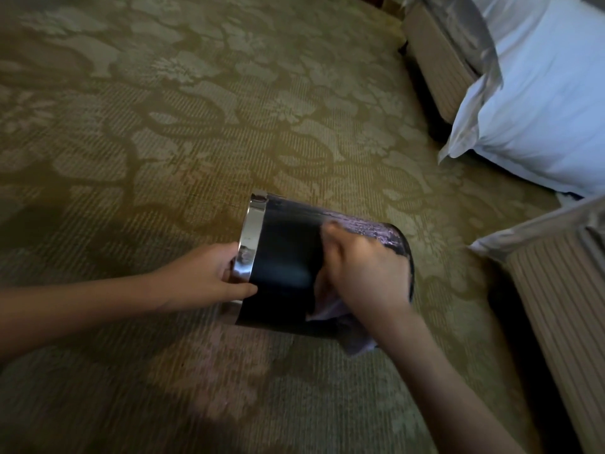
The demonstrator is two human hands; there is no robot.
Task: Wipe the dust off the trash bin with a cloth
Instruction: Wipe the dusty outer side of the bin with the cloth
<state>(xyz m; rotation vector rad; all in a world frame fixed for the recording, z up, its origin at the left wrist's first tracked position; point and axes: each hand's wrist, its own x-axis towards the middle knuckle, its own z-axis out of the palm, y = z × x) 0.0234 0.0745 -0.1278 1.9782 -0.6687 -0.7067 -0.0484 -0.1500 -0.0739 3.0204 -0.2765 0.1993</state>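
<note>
On my feed the left hand [209,273] pinched the shiny chrome band [250,237] at the mouth of the round black trash bin [284,257], which was tipped sideways over the ribbed floral carpet [163,126]. Just right of that grip, the blurry right hand [363,273] clutched a crumpled lilac cloth [330,309] against the bin's smooth dark wall. A puffy white pillow [540,109] sat well beyond.

no readable text, no labels, no brands, no numbers anywhere

Blurred right hand [363,273]; cloth [327,310] mostly hidden under its fingers. Fingertips of left hand [209,276] hidden behind bin [284,257] rim.
</note>
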